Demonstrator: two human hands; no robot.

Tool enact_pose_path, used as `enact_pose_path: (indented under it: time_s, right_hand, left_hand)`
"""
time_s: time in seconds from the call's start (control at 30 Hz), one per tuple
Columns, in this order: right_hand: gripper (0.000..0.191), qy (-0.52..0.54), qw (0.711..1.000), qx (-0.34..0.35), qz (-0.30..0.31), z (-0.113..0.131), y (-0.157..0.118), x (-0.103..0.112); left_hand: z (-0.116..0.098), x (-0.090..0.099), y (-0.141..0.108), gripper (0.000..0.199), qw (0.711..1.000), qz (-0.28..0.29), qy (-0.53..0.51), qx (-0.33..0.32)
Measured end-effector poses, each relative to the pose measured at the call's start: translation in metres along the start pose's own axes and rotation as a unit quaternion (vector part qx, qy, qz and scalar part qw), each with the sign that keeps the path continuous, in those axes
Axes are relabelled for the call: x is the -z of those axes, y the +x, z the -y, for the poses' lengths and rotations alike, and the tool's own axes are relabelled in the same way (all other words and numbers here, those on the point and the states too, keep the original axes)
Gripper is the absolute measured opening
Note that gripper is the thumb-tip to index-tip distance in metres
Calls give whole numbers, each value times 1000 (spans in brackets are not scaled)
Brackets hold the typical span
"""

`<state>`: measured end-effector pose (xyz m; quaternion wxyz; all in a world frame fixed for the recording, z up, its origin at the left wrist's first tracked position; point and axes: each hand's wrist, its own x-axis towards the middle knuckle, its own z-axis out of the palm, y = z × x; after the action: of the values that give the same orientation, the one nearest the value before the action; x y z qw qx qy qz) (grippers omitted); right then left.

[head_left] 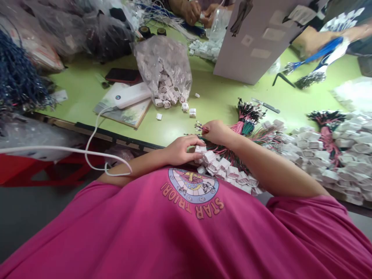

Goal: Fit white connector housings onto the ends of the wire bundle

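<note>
My left hand (182, 150), at the table's near edge, pinches a white connector (200, 149) between thumb and fingers. Just beyond it my right hand (216, 132) is closed round a few pink wires (205, 129) whose metal tips poke out to the left. White connectors (223, 167) with wires lie heaped below my hands, against the pink shirt. Right of my right hand, a bundle of pink and green wires (242, 123) with dark tips rests on the table.
An open plastic bag (162, 58) spills white connectors. Left of it are a white device (132, 95) with a cable, a booklet (128, 116) and a phone (122, 75). A grey box (244, 42) stands behind. More connectors (351, 155) lie right. Other people's hands (190, 11) work across the table.
</note>
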<state>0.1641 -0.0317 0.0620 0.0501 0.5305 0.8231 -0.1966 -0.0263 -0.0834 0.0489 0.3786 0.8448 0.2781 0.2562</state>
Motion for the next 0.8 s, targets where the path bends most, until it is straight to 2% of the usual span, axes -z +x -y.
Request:
enact_pose_path:
  time_s: [0.13,0.27,0.37,0.5,0.57,0.63,0.73,0.8]
  right_hand:
    - [13,150,986,-22,-70,-10,-13,7]
    - [15,298,950,10,-91,-19,-30,10]
    - [18,334,935,20,-114,-21,-41,10]
    - [24,323,933,27,-154,-20,-49,10]
    - [25,320,934,33,-156,-20,-51,10]
    - [23,321,934,28,-152,-20,-51,9]
    - [23,326,935,13,-140,-19,-49,8]
    - [23,328,936,12,-128,-19,-48,7]
  left_hand:
    - [0,2,2,35,1000,14,-10,17]
    - [7,7,12,32,998,-8,-34,45]
    - [20,10,26,36,983,-58,-132,116]
    - [35,3,43,44,933,-92,-309,160]
    - [37,-3,47,46,918,-98,-352,155]
    - [38,-7,48,46,916,-101,-363,142]
    - [39,-10,47,42,935,-108,-323,97]
    - [41,-9,47,38,958,-131,-250,48]
